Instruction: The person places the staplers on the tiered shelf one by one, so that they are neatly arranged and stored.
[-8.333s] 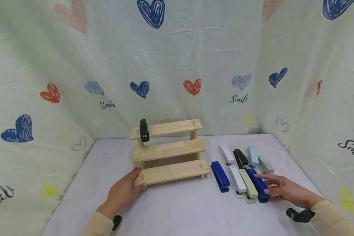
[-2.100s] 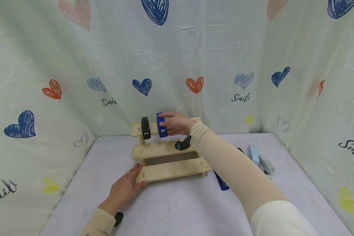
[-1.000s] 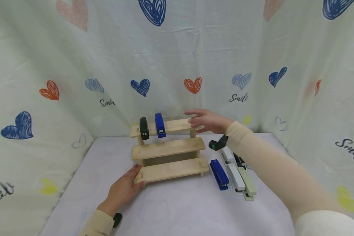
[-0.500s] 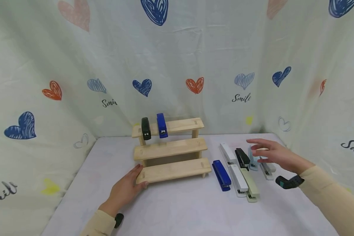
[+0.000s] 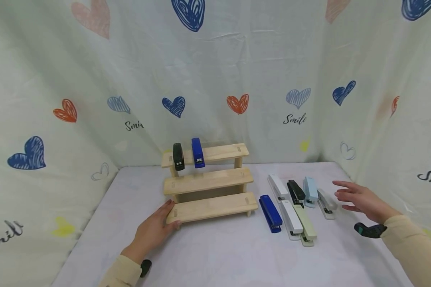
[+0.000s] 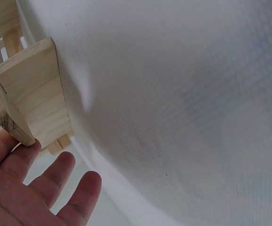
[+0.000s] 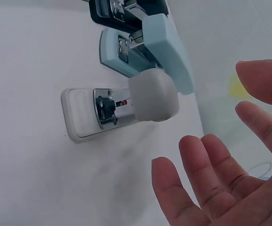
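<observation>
My left hand point(image 5: 151, 232) grips the left end of the lowest shelf of a three-tier wooden rack point(image 5: 208, 180). In the left wrist view, fingers point(image 6: 20, 160) touch the board's end, the thumb lying on its other side. A black stapler point(image 5: 178, 156) and a blue stapler point(image 5: 198, 153) stand on the top shelf. My right hand point(image 5: 362, 201) hovers with spread fingers, holding nothing, just right of a grey stapler point(image 5: 326, 204). The right wrist view shows that grey stapler point(image 7: 152, 96) tilted open beside the fingertips, with a light blue stapler point(image 7: 166, 49) behind it.
Left of the light blue stapler point(image 5: 310, 191) lie another black stapler point(image 5: 296, 192), two white staplers, the nearer one point(image 5: 291, 217) in front, a pale green stapler point(image 5: 305, 223) and another blue stapler point(image 5: 271, 213). A heart-printed curtain point(image 5: 208, 71) encloses the white table point(image 5: 215, 259).
A blue stapler from the right-hand group now stands on the top shelf beside the black one. The right hand released it and moved back right to the grey stapler; the left hand kept its place.
</observation>
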`<action>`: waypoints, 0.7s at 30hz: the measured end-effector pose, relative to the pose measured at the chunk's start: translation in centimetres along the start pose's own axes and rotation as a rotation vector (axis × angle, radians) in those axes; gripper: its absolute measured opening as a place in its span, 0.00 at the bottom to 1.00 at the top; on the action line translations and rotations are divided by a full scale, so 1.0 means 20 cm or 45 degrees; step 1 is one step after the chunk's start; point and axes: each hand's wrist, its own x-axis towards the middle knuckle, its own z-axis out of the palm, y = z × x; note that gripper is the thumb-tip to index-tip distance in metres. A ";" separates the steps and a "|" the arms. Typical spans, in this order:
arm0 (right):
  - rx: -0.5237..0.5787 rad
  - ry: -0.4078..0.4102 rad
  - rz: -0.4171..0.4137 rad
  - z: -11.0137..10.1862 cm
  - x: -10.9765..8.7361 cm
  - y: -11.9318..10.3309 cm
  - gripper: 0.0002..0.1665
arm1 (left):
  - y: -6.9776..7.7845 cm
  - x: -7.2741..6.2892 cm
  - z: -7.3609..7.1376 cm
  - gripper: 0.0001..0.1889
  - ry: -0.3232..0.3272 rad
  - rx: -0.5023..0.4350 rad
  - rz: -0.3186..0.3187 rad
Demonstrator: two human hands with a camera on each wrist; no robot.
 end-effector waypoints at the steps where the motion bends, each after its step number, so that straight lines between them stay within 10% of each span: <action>1: 0.013 -0.004 0.013 0.00 0.00 0.01 0.39 | 0.00 0.00 0.00 0.41 0.002 0.003 0.005; 21: 0.219 -0.209 0.175 0.05 0.06 0.09 0.36 | 0.01 0.00 -0.01 0.41 -0.006 0.018 0.006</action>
